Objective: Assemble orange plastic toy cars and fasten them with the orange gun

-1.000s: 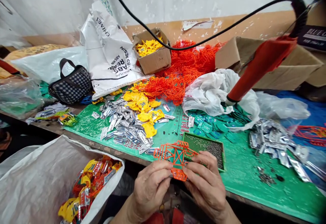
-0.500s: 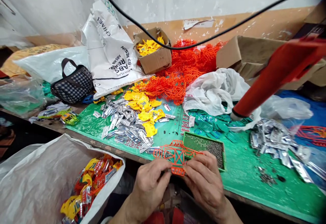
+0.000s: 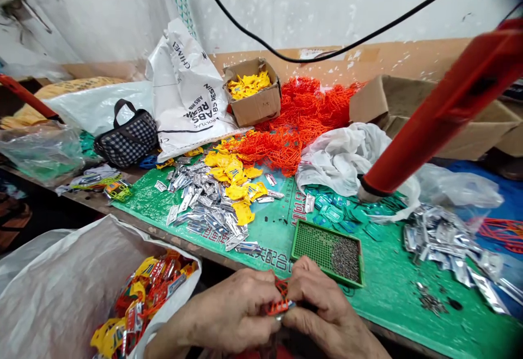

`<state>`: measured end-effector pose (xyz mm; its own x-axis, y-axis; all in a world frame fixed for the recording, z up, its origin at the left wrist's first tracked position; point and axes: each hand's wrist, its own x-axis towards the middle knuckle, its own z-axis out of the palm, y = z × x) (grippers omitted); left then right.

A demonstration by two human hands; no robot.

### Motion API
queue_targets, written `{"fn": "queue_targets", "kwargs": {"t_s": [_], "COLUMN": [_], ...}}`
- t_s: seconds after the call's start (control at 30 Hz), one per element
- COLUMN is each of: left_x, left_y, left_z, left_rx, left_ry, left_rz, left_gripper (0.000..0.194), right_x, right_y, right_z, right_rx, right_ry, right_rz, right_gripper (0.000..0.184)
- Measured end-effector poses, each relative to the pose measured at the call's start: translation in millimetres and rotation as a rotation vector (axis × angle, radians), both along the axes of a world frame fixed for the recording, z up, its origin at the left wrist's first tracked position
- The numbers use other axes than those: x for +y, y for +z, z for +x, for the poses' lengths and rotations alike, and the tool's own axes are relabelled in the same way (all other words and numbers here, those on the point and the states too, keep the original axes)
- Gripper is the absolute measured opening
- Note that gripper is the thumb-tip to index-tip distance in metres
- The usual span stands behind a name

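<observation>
Between my fingers, at the near edge of the bench, is an orange plastic openwork frame [image 3: 279,305]. My left hand [image 3: 235,307] pinches its left side and my right hand [image 3: 322,307] closes on the right side. Fingers cover most of the frame, and a small silvery bit shows at its lower edge. Just beyond my right hand lies a green perforated tray [image 3: 312,239] with tiny dark metal pieces [image 3: 346,257] heaped at its right end. Silver flat parts [image 3: 204,206] and yellow plastic parts [image 3: 235,174] are piled farther left.
A red tubular tool [image 3: 433,108] slants down at right. An open white sack [image 3: 53,288] at lower left contains yellow, orange and silver pieces. Behind are a tangle of orange frames [image 3: 302,114], a cardboard box [image 3: 257,103], teal parts [image 3: 335,212] and a checked bag [image 3: 128,135].
Both hands have come lower and closer together around the orange frame, which is now mostly covered. The view has shifted slightly, so the bench contents appear lower.
</observation>
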<state>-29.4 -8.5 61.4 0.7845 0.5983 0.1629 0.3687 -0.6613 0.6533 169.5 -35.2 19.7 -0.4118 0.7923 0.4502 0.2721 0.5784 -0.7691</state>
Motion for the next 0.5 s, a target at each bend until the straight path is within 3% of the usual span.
{"fn": "queue_targets", "kwargs": {"t_s": [0.1, 0.23, 0.33, 0.4, 0.5], "left_x": [4, 4, 4, 4, 6], "left_y": [-5.2, -6.9, -11.1, -16.8, -26.8], "left_z": [1, 3, 4, 4, 3], "left_rx": [0.011, -0.144, -0.283, -0.35, -0.471], "left_ry": [-0.038, 0.065, 0.159, 0.28, 0.432], "left_rz": [-0.331, -0.58, -0.851, -1.032, -1.237], "left_gripper": [0.018, 0.018, 0.017, 0.016, 0.016], "right_x": [1, 2, 2, 8, 36], "right_y": [-0.3, -2.9, -1.1, 3.6, 18.0], "right_z": [3, -1, 2, 19, 71], "right_rx": [0.019, -0.002, -0.014, 0.026, 0.211], "right_ry": [-0.003, -0.054, -0.143, -0.324, -0.872], "right_rz": [-0.079, -0.111, -0.121, -0.092, 0.095], "right_gripper": [0.027, 0.023, 0.017, 0.04, 0.048]}}
